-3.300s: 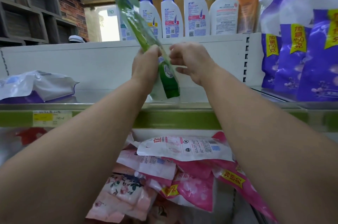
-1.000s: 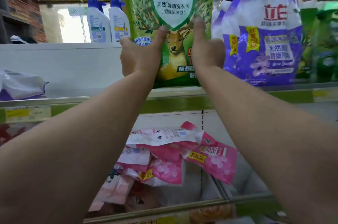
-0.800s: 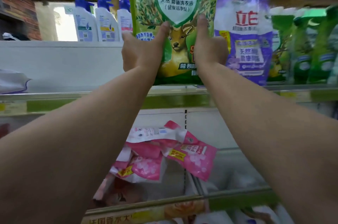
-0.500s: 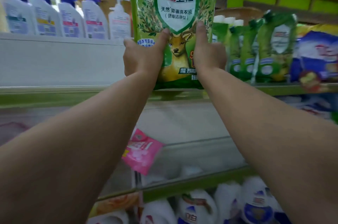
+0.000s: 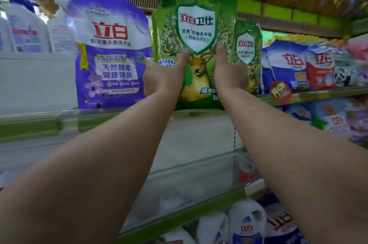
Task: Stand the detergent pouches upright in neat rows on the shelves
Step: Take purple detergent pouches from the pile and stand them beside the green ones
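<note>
A large green detergent pouch [image 5: 196, 30] with a deer picture and a dark green cap is upright, its bottom at the front edge of the upper shelf [image 5: 83, 119]. My left hand [image 5: 162, 76] grips its lower left side and my right hand [image 5: 229, 72] grips its lower right side, thumbs pressed on the front. A purple pouch [image 5: 108, 52] stands upright just to its left. A smaller green pouch [image 5: 248, 48] stands right behind it on the right.
Blue-and-white and red-and-white bags [image 5: 288, 64] fill the shelf further right, with a red price tag [image 5: 280, 91] on the edge. White pump bottles [image 5: 25, 24] stand at far left. White jugs [image 5: 247, 222] sit on the low shelf under a bare glass shelf [image 5: 189, 172].
I carried the green pouch rightward along the shelf, turning its front to me. The pouch now sits between the purple pouch and the other green pouches; both hands kept their grip.
</note>
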{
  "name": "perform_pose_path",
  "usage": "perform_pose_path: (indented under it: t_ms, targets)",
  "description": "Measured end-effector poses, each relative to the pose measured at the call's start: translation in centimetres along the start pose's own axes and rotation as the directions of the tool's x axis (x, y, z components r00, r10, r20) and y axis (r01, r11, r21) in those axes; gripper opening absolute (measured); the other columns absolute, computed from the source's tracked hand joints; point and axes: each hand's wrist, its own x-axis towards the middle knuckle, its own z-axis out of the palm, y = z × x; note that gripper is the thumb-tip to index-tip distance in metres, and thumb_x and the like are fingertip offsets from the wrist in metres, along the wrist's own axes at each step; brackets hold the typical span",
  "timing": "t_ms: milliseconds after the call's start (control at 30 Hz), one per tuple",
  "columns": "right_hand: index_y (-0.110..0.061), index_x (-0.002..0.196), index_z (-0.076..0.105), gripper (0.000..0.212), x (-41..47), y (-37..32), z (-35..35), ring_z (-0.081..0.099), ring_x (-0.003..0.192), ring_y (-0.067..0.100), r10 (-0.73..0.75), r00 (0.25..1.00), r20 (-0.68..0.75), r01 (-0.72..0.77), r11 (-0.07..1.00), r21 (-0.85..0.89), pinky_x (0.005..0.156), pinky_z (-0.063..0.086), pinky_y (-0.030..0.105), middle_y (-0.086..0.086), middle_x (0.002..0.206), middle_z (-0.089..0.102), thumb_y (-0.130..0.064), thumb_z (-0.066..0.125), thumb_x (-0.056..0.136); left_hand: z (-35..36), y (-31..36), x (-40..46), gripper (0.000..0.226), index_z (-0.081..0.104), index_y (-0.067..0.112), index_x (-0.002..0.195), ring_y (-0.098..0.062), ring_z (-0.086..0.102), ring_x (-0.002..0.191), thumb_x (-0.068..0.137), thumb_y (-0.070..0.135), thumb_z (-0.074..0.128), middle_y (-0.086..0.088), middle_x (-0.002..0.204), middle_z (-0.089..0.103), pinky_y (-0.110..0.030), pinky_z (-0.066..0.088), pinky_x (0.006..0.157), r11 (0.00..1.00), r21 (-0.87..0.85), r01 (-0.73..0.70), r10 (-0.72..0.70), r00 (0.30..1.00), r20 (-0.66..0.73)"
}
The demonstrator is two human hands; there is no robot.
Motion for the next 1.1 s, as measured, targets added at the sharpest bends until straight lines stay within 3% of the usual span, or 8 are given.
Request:
perform_pose_path:
  t_ms: [200, 333, 400, 467, 533, 633, 800, 1100]
  targets:
    - [-0.003, 0.112, 0.055, 0.068, 4.2, 1.1, 3.2, 0.041, 0.069, 0.016, -0.026, 0.999, 0.025, 0.025, 0.999, 0.041, 0.073, 0.037, 0.030, 0.004, 0.087, 0.052, -0.066, 0.043, 0.087, 2.9, -1.2, 3.9, 0.091, 0.035, 0.013, 0.139, -0.028, 0.049, 0.122, 0.072, 0.068, 0.064, -0.007, 0.136, 0.049, -0.030, 0.033, 0.080, 1.000, -0.029, 0.009, -0.009, 1.000, -0.023]
    - [-0.001, 0.132, 0.045, 0.082, 6.8, 1.3, 4.8, 0.051, 0.094, 0.024, -0.062, 0.998, -0.007, 0.063, 0.994, 0.091, 0.077, 0.040, 0.030, 0.012, 0.127, 0.054, -0.068, 0.045, 0.085, 4.8, -1.4, 6.4, 0.090, 0.037, 0.013, 0.138, -0.027, 0.050, 0.119, 0.072, 0.068, 0.064, -0.007, 0.135, 0.049, -0.031, 0.036, 0.082, 0.999, -0.038, -0.026, 0.024, 0.998, -0.050]
    - [-0.003, 0.124, 0.051, 0.076, 7.8, 1.8, 5.6, 0.050, 0.090, 0.023, -0.076, 0.997, -0.020, 0.078, 0.993, 0.089, 0.074, 0.039, 0.029, 0.009, 0.118, 0.056, -0.068, 0.045, 0.085, 5.5, -1.8, 7.0, 0.092, 0.034, 0.013, 0.141, -0.027, 0.047, 0.124, 0.073, 0.068, 0.064, -0.007, 0.139, 0.047, -0.034, 0.038, 0.089, 0.999, -0.034, -0.026, 0.024, 0.998, -0.056]
    - [-0.005, 0.087, 0.051, 0.064, 8.8, 2.6, 6.3, 0.052, 0.081, 0.023, -0.072, 0.997, -0.008, 0.073, 0.995, 0.074, 0.069, 0.039, 0.030, 0.003, 0.091, 0.056, -0.068, 0.045, 0.085, 6.1, -2.5, 7.3, 0.094, 0.031, 0.015, 0.144, -0.027, 0.044, 0.128, 0.073, 0.067, 0.064, -0.006, 0.143, 0.044, -0.036, 0.037, 0.097, 1.000, -0.022, -0.016, 0.015, 0.998, -0.065]
    - [-0.007, 0.074, 0.050, 0.064, 9.5, 3.4, 7.0, 0.054, 0.071, 0.019, -0.057, 0.998, 0.025, 0.055, 0.996, 0.071, 0.065, 0.041, 0.031, 0.001, 0.081, 0.056, -0.070, 0.045, 0.083, 6.7, -3.4, 7.9, 0.092, 0.035, 0.017, 0.141, -0.026, 0.047, 0.126, 0.071, 0.067, 0.066, -0.004, 0.141, 0.047, -0.037, 0.037, 0.099, 0.999, -0.030, -0.012, 0.009, 0.997, -0.081]
    - [-0.007, 0.104, 0.058, 0.069, 10.8, 4.5, 8.0, 0.052, 0.081, 0.020, -0.037, 0.997, 0.064, 0.033, 0.997, 0.067, 0.070, 0.040, 0.030, 0.001, 0.095, 0.057, -0.071, 0.045, 0.083, 7.5, -4.7, 8.9, 0.092, 0.041, 0.018, 0.136, -0.028, 0.053, 0.119, 0.066, 0.071, 0.066, -0.003, 0.133, 0.054, -0.043, 0.043, 0.099, 1.000, -0.010, -0.001, 0.000, 0.995, -0.095]
    - [-0.011, 0.088, 0.050, 0.055, 13.1, 5.1, 9.8, 0.044, 0.064, 0.014, -0.058, 0.984, 0.168, 0.050, 0.997, 0.051, 0.060, 0.034, 0.028, -0.004, 0.074, 0.045, -0.066, 0.045, 0.086, 8.5, -5.6, 10.9, 0.083, 0.045, 0.014, 0.129, -0.028, 0.055, 0.112, 0.070, 0.068, 0.066, -0.006, 0.124, 0.056, -0.037, 0.045, 0.093, 0.998, 0.062, 0.032, -0.023, 0.989, -0.145]
    - [-0.005, 0.111, 0.056, 0.069, 16.6, 6.5, 12.7, 0.056, 0.097, 0.024, -0.035, 0.972, 0.230, 0.017, 0.997, 0.078, 0.073, 0.042, 0.031, 0.006, 0.104, 0.057, -0.068, 0.043, 0.085, 10.5, -6.0, 13.2, 0.075, 0.041, 0.006, 0.132, -0.031, 0.050, 0.121, 0.081, 0.056, 0.063, -0.014, 0.131, 0.052, -0.030, 0.039, 0.081, 0.983, 0.183, -0.004, 0.033, 0.987, -0.156]
